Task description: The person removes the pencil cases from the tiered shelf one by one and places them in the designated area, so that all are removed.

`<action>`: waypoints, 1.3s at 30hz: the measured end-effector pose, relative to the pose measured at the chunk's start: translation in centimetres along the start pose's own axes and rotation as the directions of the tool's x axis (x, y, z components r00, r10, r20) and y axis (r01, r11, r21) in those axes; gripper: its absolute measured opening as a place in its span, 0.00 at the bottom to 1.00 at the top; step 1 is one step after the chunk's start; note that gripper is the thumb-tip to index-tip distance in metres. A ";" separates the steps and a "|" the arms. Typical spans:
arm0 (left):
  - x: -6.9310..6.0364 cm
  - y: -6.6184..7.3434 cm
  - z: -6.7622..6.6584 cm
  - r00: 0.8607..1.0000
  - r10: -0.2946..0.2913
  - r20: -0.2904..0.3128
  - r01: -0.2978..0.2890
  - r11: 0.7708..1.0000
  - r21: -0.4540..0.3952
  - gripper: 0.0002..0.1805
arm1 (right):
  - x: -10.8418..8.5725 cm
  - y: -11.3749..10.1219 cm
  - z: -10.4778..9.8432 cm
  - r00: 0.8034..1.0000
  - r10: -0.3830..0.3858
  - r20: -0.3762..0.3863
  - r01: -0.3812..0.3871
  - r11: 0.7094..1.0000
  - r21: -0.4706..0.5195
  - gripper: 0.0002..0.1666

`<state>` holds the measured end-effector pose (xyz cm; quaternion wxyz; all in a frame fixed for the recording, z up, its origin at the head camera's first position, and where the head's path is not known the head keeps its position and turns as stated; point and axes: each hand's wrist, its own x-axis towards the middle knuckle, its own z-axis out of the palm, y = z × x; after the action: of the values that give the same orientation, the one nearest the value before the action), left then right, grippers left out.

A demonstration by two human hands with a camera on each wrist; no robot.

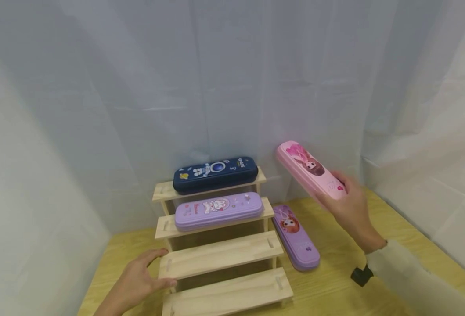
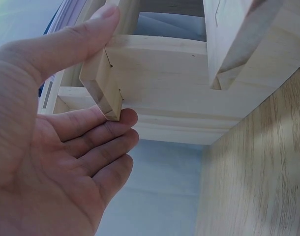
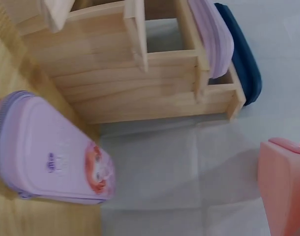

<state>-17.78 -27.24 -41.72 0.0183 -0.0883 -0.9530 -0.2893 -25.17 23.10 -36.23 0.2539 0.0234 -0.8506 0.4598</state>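
My right hand [image 1: 352, 210] grips the lower end of a pink pencil case [image 1: 309, 164] with a girl's face on it, lifted and tilted above the table at the right. In the right wrist view only an end of this pink case [image 3: 283, 182] shows. At the left, my left hand [image 1: 135, 278] holds the end of the second-lowest board of a wooden stepped rack [image 1: 220, 254], thumb on the front side and fingers at the back. Close up, the left hand [image 2: 66, 142] has that board end between thumb and fingers.
A navy space pencil case [image 1: 216, 174] lies on the rack's top step, a lilac rabbit pencil case [image 1: 219, 210] on the step below. Another purple pencil case [image 1: 297, 241] lies on the wooden table [image 1: 335, 272] beside the rack. White sheeting [image 1: 216, 87] hangs behind and at both sides.
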 end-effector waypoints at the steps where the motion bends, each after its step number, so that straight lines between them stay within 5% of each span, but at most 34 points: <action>1: 0.0 0.0 0.0 1.000 0.000 0.004 0.000 1.000 0.001 0.47 | -0.1 0.3 0.1 1.000 0.005 -0.004 -0.005 1.000 -0.008 0.45; 17: 0.2 0.1 -0.1 0.999 -0.039 0.006 0.039 0.999 0.000 0.48 | -1.9 5.9 2.1 0.990 0.143 0.002 -0.142 0.986 -0.085 0.46; 39: 0.1 0.0 0.0 1.000 -0.029 0.008 0.029 0.999 0.016 0.48 | -4.9 11.3 5.1 0.941 0.307 0.142 -0.293 0.950 -0.112 0.53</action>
<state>-17.84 -27.20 -41.67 0.0107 -0.0755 -0.9565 -0.2816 -26.11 24.60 -49.39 0.1138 -0.0816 -0.8814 0.4512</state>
